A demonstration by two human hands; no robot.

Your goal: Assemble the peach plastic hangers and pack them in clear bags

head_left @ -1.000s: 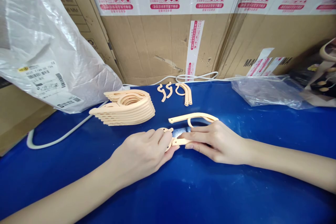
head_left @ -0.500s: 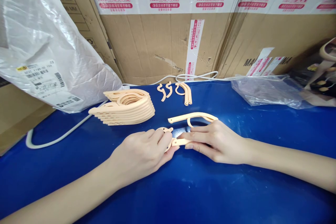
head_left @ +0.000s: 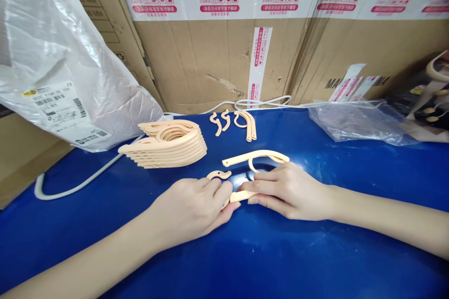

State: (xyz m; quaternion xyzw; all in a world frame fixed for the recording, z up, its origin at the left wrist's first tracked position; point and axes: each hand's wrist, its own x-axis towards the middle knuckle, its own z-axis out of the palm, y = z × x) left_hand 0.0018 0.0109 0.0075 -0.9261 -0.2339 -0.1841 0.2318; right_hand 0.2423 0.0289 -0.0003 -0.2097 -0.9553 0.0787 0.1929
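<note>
In the middle of the blue table, my right hand (head_left: 287,191) grips a peach plastic folding hanger frame (head_left: 254,156). One arm of it points left and a ring shows between the arms. My left hand (head_left: 198,203) is closed on a curved peach hanger hook (head_left: 219,174), whose upper end sticks out past the fingers. The left fingertips meet the end of the frame's near arm (head_left: 240,195). How the pieces fit there is hidden by my fingers.
A stack of folded peach hangers (head_left: 175,149) stands behind my left hand. Loose hooks (head_left: 216,124) and another frame (head_left: 251,126) lie farther back. A white plastic bag (head_left: 87,79), white cable (head_left: 105,175), clear plastic bag (head_left: 358,121) and cardboard boxes (head_left: 210,56) border the table.
The frame's near arm has come closer against my left fingers and its end hole no longer shows. The hook has turned slightly in my left hand. Both hands have barely moved.
</note>
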